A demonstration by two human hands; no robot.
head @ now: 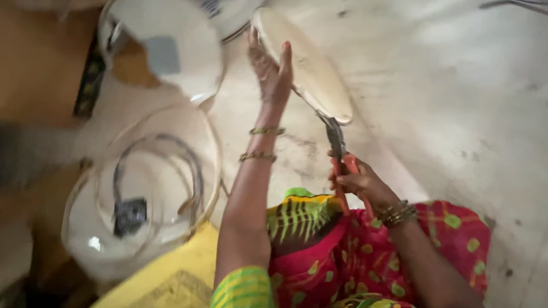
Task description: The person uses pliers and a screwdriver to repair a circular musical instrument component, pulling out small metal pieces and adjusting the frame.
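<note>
Pliers (pixel 337 142) in right hand (pixel 360 183) bite disc (pixel 307 65) edge

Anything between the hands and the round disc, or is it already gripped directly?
Nothing visible in between. The left hand presses flat against the pale disc, and the right hand grips red-handled pliers whose tip meets the disc's lower edge. The frame is blurred, so the exact bite is unclear.

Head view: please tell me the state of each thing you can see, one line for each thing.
Pale flat disc: tilted on edge, steadied by the left hand.
Red-handled pliers: jaws closed on the disc's lower edge, gripped by the right hand.
Round metal lid: tilted, blurred.
Clear round covers: stacked, lying on the floor.
</note>
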